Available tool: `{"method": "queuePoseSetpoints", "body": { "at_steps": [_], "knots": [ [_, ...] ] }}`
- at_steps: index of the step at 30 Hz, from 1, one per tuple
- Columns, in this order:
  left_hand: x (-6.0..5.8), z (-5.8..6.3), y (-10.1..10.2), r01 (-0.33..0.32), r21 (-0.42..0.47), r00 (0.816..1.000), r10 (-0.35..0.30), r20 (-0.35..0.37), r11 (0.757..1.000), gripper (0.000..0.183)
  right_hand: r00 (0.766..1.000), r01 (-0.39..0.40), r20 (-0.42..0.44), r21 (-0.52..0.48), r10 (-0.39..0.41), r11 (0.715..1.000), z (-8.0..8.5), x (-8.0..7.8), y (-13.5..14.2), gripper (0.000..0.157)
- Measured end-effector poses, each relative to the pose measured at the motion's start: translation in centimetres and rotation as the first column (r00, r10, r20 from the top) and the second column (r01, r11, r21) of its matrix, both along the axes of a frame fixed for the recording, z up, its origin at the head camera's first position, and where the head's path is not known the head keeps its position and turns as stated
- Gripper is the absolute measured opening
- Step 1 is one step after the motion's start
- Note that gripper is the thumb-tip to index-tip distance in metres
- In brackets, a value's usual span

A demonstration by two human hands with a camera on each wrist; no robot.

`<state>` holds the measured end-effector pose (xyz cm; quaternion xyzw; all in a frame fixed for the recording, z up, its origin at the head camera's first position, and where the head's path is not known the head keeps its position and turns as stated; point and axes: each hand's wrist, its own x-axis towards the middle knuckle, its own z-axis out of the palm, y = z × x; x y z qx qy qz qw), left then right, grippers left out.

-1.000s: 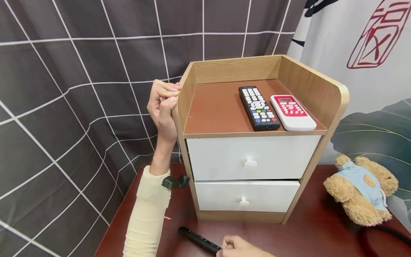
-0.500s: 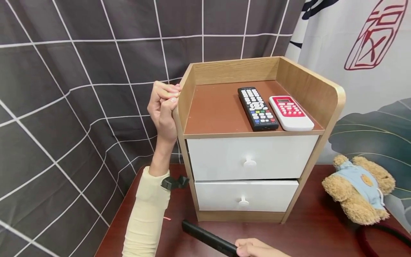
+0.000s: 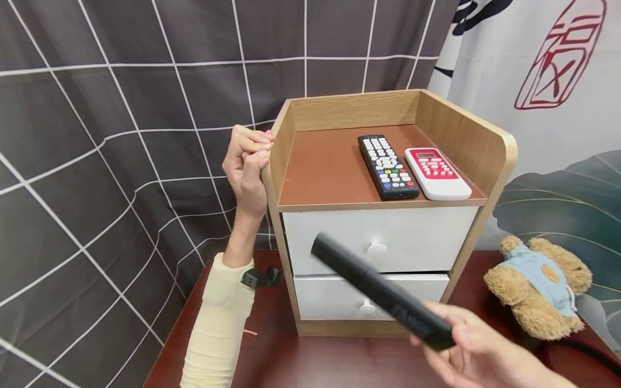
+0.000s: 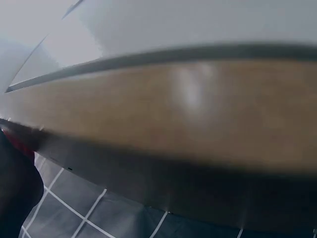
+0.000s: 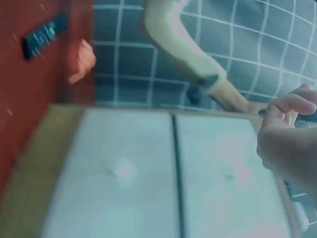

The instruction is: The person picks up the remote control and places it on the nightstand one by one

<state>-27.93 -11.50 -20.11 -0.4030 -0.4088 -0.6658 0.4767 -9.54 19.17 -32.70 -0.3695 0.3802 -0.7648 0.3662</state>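
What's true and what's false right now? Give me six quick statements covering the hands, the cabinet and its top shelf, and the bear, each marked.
1. The right hand holds a long black object by one end. True.
2. The left hand touches nothing. False: it grips the cabinet's left side panel.
3. Two remotes lie on the top shelf. True.
4. The red-and-white remote is the left one of the pair in the head view. False: it is the right one.
5. The drawer knobs are black. False: they are white.
6. The teddy bear wears a light blue top. True.
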Motion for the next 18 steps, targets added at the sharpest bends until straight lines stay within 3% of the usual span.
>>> {"method": "queuePoseSetpoints", "body": {
  "at_steps": [4, 8, 11, 13, 14, 16, 18],
  "knots": [
    [0.0, -0.1, -0.2, -0.006, 0.009, 1.0, 0.006, 0.003, 1.0, 0.017, 0.996, 0.059, -0.06, -0.056, -0.062, 0.997, 2.1, -1.2, 0.8, 0.046],
    [0.0, -0.4, -0.3, -0.014, 0.012, 1.0, 0.014, 0.005, 1.0, 0.019, 0.993, 0.119, 0.004, -0.031, -0.119, 0.992, 3.3, -2.0, 1.8, 0.052],
    [-0.1, -0.4, -0.2, -0.012, 0.013, 1.0, 0.012, 0.003, 1.0, 0.02, 0.986, 0.164, 0.005, 0.041, -0.164, 0.986, 4.4, -2.6, 2.5, 0.055],
    [-0.1, -0.4, 0.0, -0.005, 0.013, 1.0, 0.005, 0.002, 1.0, 0.02, 0.973, 0.23, -0.059, 0.113, -0.225, 0.967, 5.3, -3.0, 3.0, 0.054],
    [-0.2, -0.3, 0.0, -0.005, 0.011, 1.0, 0.005, 0.003, 1.0, 0.02, 0.957, 0.284, -0.113, 0.158, -0.268, 0.946, 5.8, -3.2, 3.1, 0.051],
    [-0.2, -0.2, 0.1, -0.011, 0.01, 1.0, 0.011, 0.005, 1.0, 0.02, 0.9, 0.414, -0.253, 0.243, -0.355, 0.877, 6.9, -3.4, 2.9, 0.041],
    [-0.2, -0.2, 0.1, -0.018, 0.009, 1.0, 0.018, 0.005, 1.0, 0.02, 0.803, 0.563, -0.423, 0.302, -0.421, 0.77, 8.1, -3.4, 2.4, 0.029]
  ]
}}
